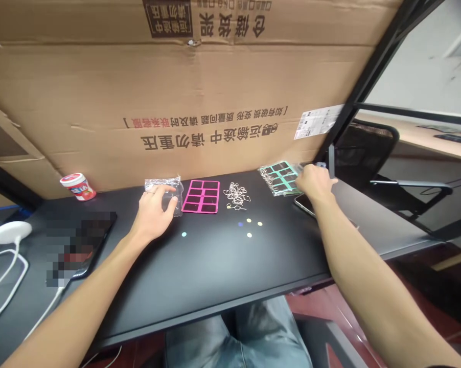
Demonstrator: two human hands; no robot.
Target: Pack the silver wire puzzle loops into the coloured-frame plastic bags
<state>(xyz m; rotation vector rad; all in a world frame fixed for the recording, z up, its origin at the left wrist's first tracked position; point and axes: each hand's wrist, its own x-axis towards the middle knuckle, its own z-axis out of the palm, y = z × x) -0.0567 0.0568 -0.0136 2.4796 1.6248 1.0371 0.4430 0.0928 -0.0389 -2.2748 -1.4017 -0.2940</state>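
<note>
My left hand (154, 207) lies on a clear plastic bag (165, 190) at the back of the black desk (215, 276), fingers curled over it. Right beside the bag sits a pink frame sheet (201, 196) with dark rectangular cells. My right hand (314, 185) reaches to the back right and rests with bent fingers on a stack of green frame sheets (281, 176) in clear wrap; whether it grips them I cannot tell. A pile of small metal rings (236, 195) lies between the two hands. A few small round dots (249, 227) are scattered in front of it.
A big cardboard sheet (177, 102) stands as a wall behind the desk. A white-and-red gum jar (78, 186) sits at the back left, a phone (83, 243) and white cable (4, 286) at the left. Another phone (305, 203) lies under my right wrist. A black chair (372, 153) stands right.
</note>
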